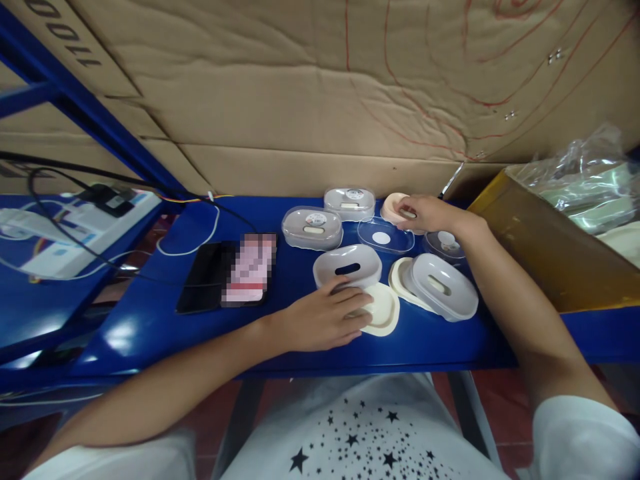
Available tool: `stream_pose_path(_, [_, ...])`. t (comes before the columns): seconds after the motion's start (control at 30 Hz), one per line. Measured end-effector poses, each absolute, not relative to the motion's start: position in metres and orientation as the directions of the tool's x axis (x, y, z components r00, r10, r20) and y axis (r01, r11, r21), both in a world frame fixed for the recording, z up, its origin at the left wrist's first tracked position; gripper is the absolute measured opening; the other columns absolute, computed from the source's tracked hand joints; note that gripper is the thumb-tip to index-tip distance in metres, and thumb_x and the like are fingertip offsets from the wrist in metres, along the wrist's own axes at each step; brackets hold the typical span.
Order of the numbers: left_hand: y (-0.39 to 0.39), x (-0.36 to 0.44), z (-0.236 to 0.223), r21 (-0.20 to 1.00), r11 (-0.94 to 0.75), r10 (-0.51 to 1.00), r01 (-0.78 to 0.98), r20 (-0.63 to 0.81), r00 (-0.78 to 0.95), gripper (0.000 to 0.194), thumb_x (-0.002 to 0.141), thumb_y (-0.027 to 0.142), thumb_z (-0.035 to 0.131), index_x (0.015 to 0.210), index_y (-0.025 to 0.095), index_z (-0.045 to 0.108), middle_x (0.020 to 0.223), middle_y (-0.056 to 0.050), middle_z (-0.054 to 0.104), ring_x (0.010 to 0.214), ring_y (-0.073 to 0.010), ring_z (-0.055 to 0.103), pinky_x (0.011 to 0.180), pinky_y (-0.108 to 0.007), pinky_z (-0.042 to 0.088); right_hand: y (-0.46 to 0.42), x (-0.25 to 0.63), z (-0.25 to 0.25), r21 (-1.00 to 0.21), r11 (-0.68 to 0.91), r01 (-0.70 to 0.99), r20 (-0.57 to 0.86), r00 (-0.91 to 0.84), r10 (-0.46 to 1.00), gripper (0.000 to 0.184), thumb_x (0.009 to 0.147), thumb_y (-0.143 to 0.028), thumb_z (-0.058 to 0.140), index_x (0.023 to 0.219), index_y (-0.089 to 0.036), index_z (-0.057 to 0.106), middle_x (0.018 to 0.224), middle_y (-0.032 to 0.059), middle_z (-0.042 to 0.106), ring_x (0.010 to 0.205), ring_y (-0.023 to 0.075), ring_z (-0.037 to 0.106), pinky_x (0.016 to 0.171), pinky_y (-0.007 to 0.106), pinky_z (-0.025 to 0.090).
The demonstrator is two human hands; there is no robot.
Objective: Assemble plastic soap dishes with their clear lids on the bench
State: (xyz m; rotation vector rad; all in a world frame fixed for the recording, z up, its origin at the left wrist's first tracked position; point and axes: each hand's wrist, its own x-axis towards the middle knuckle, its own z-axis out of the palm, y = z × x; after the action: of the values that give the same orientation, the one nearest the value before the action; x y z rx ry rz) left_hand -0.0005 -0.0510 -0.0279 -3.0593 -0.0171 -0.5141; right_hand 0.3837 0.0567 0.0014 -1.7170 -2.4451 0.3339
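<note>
My left hand (333, 317) lies with fingers apart over a flat cream oval tray (386, 320) and against the near side of a grey oval dish (370, 261) with a slot in its floor. At the back, my right hand (436, 217) has its fingers closed on a peach oval piece (393, 203), partly hidden by them. A second grey slotted dish (457, 300) leans on another cream tray (397, 279). Between the hands is a clear oval lid (373, 233) with a white round sticker. Another clear lid (443, 248) sits under my right wrist.
Two lidded grey boxes (313, 230) with round labels stand behind left. A phone (249, 273) and a black flat object (203, 280) lie on the blue table (145, 300). A power strip (100, 233) with cables is at left; a carton (540, 247) holding bagged pieces stands right.
</note>
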Motion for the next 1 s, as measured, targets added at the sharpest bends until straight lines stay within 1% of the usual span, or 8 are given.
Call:
stream_pose_path(0.13, [-0.051,0.0,-0.029,-0.039,-0.999,0.002,0.016,0.334,0.943,0.022,0.109,0.031,0.061,0.128,0.022,0.069,0.136,-0.009,0.072,0.126,-0.0244,0.067,0.123,-0.046,0.034,0.055,0.382,0.004,-0.286,0.338,0.897,-0.024,-0.359,0.933,0.049,0.088,-0.066,0.07,0.114,-0.024,0.072,0.112,0.0112,0.076,0.1,0.0306,0.069,0.089,0.041,0.052])
stream_pose_path(0.23, [-0.051,0.0,-0.03,-0.038,-0.999,-0.002,0.011,0.335,0.942,0.021,0.109,0.031,0.061,0.127,0.022,0.069,0.137,-0.009,0.072,0.126,-0.0244,0.067,0.123,-0.045,0.034,0.049,0.384,0.01,-0.416,0.278,0.866,-0.047,-0.326,0.944,0.052,0.091,-0.069,0.065,0.118,-0.026,0.072,0.107,0.0089,0.078,0.095,0.0284,0.071,0.086,0.04,0.054])
stream_pose_path(0.3, [-0.051,0.0,-0.03,-0.037,-0.999,-0.002,0.011,0.332,0.943,0.02,0.109,0.031,0.061,0.126,0.022,0.069,0.136,-0.009,0.072,0.126,-0.0244,0.067,0.123,-0.045,0.034,0.046,0.384,0.013,-0.464,0.233,0.855,-0.05,-0.288,0.956,0.053,0.091,-0.068,0.065,0.122,-0.026,0.072,0.106,0.0089,0.079,0.094,0.0284,0.072,0.086,0.041,0.055])
stream_pose_path(0.5, [-0.051,-0.001,-0.029,-0.042,-0.999,-0.001,0.013,0.333,0.943,0.019,0.11,0.031,0.06,0.123,0.022,0.069,0.136,-0.009,0.072,0.126,-0.0246,0.067,0.122,-0.046,0.034,0.046,0.371,0.011,-0.393,0.261,0.882,-0.026,-0.294,0.955,0.043,0.093,-0.063,0.065,0.111,-0.025,0.075,0.107,0.0087,0.08,0.095,0.029,0.072,0.089,0.04,0.053])
stream_pose_path(0.67, [-0.051,0.0,-0.027,-0.036,-0.999,0.001,0.013,0.326,0.946,0.018,0.109,0.031,0.062,0.121,0.022,0.07,0.135,-0.009,0.072,0.125,-0.0243,0.067,0.123,-0.045,0.034,0.049,0.359,0.005,-0.249,0.358,0.9,0.05,-0.357,0.933,0.05,0.1,-0.061,0.053,0.12,-0.021,0.074,0.111,0.0134,0.079,0.098,0.0312,0.071,0.091,0.042,0.051])
stream_pose_path(0.77, [-0.051,0.0,-0.026,-0.028,-1.0,-0.001,0.009,0.337,0.942,0.017,0.108,0.031,0.064,0.12,0.021,0.071,0.134,-0.009,0.072,0.124,-0.0241,0.068,0.122,-0.044,0.034,0.05,0.36,0.004,-0.246,0.374,0.894,0.038,-0.377,0.926,0.05,0.1,-0.06,0.051,0.123,-0.02,0.074,0.118,0.0148,0.078,0.103,0.0322,0.072,0.094,0.043,0.051])
stream_pose_path(0.87, [-0.051,0.0,-0.026,-0.026,-1.0,0.004,0.013,0.33,0.944,0.017,0.108,0.031,0.064,0.12,0.021,0.071,0.134,-0.009,0.071,0.124,-0.024,0.067,0.123,-0.044,0.034,0.051,0.366,0.004,-0.245,0.384,0.89,0.014,-0.393,0.92,0.047,0.1,-0.06,0.053,0.122,-0.023,0.074,0.121,0.013,0.079,0.106,0.0316,0.072,0.095,0.043,0.053])
stream_pose_path(1.0, [-0.051,0.001,-0.026,-0.024,-1.0,0.005,0.014,0.326,0.945,0.018,0.107,0.031,0.065,0.121,0.022,0.072,0.135,-0.008,0.072,0.124,-0.0242,0.068,0.123,-0.044,0.034,0.053,0.37,0.002,-0.222,0.375,0.9,0.003,-0.384,0.923,0.041,0.103,-0.049,0.049,0.122,-0.023,0.075,0.126,0.0143,0.078,0.115,0.0339,0.071,0.102,0.046,0.052])
